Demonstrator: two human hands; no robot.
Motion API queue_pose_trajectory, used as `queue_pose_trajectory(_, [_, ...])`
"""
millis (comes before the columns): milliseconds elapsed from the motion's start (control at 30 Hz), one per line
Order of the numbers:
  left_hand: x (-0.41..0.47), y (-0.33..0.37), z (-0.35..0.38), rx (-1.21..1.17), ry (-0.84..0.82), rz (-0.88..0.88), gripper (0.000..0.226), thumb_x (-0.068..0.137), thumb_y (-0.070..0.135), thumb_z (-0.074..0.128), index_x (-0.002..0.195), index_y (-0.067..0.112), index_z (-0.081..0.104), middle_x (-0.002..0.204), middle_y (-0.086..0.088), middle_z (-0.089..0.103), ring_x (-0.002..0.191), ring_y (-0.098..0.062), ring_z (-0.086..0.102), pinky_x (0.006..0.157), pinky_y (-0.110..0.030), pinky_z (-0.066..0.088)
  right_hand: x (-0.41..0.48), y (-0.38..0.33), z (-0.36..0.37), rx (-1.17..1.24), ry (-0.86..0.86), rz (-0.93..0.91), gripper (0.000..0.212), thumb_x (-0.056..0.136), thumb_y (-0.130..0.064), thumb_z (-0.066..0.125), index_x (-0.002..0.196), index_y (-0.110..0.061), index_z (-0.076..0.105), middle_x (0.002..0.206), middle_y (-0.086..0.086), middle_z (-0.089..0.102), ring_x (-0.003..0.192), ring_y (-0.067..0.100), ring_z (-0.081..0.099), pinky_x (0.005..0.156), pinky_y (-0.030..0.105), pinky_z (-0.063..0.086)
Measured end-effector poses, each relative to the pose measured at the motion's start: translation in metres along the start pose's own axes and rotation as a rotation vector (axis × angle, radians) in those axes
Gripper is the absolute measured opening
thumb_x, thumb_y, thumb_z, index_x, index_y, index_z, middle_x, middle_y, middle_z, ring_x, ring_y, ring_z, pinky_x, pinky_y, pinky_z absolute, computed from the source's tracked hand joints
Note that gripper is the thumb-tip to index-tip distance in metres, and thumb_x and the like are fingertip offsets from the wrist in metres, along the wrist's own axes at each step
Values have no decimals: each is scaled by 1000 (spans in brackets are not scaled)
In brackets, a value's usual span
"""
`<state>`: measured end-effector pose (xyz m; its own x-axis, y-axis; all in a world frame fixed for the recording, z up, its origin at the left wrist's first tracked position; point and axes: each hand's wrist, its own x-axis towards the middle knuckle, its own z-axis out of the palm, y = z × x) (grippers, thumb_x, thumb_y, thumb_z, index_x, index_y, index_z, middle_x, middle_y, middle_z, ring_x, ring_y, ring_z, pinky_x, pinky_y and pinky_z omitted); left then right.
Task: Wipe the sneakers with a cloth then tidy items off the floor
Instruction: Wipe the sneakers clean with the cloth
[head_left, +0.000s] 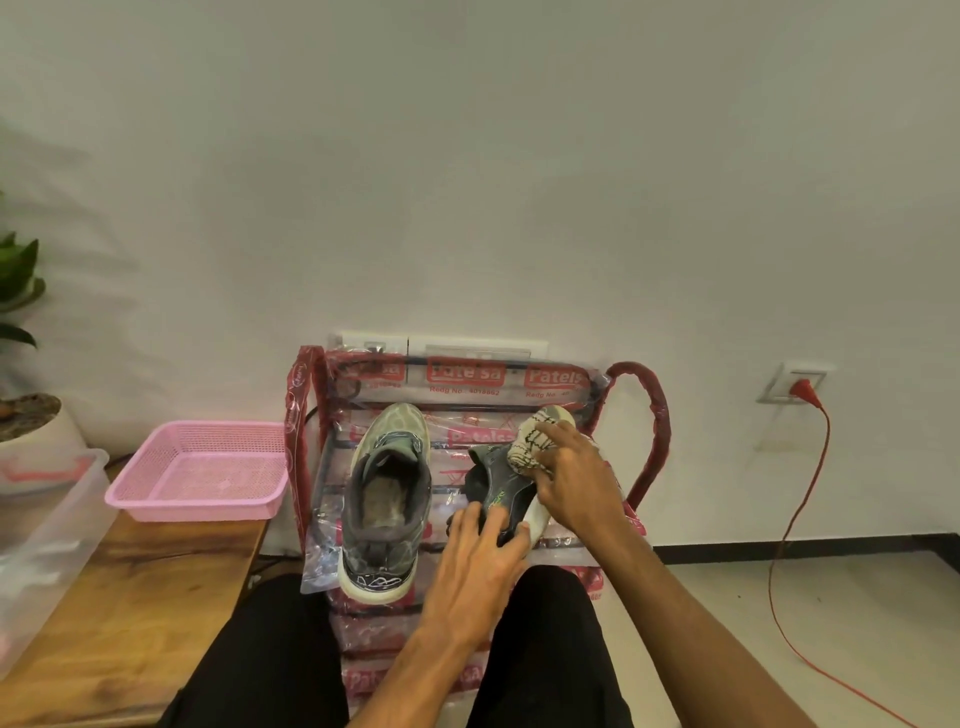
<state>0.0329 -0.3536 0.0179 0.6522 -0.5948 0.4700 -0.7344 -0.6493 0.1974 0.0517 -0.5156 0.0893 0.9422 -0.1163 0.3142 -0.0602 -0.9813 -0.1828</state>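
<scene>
Two sneakers are shown on the top shelf of a plastic-wrapped red rack (657, 415) set against a white wall. The upright sneaker (387, 493), grey-green with a white sole, is placed toward the shelf's left edge, its heel overhanging the front edge. The tilted sneaker (496, 486), dark with a green logo, is turned on its side toward the shelf's right edge. Its heel is gripped by the left hand (483, 561), the thumb laid on the white sole and the fingers curled over the collar. A cream cloth (532, 441) with black stitching is bunched under the right hand (576, 483) and pressed against the toe, the fingers bent over it. A pink basket (192, 506) is seen on a wooden bench (130, 597) left of the rack, beside a clear plastic box (47, 545). A red cable (800, 467) is plugged into a wall socket (792, 387) at right.
</scene>
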Motion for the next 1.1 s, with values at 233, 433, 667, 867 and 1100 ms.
queue_pose_trajectory(233, [-2,-2,-2,-39,15,-7,53,63,23,89,106,26,57,113,-3,53,102,-27,59,83,-41,56,-17,-18,11,89,-84,-86,31,92,-35,58,118,-22,69,149,-14,41,145,10,22,119,40,19])
queue_pose_trajectory(433, [-1,1,-1,26,-3,8,59,60,22,91,110,21,60,108,-4,52,101,-29,58,82,-41,55,3,-5,9,-10,-12,30,30,91,-34,62,119,-24,68,157,-6,30,147,19,20,119,45,19])
queue_pose_trajectory(667, [-1,4,-1,15,30,13,55,62,20,89,110,23,61,110,-3,53,102,-31,58,86,-44,54,-7,-12,11,0,-64,29,33,95,-34,56,126,-26,64,158,-9,27,148,15,13,121,41,9])
queue_pose_trajectory(867, [1,0,0,1,19,2,55,62,26,90,109,24,61,113,-4,52,103,-30,58,83,-43,56,-10,-1,5,-37,-83,-85,34,95,-39,54,125,-28,64,156,-12,30,148,15,14,120,43,13])
queue_pose_trajectory(1100, [0,0,1,-7,38,9,54,61,26,91,107,21,63,109,-3,52,102,-29,58,81,-41,57,-21,10,12,139,36,8,29,92,-30,63,120,-23,69,146,-7,47,143,17,29,117,46,27])
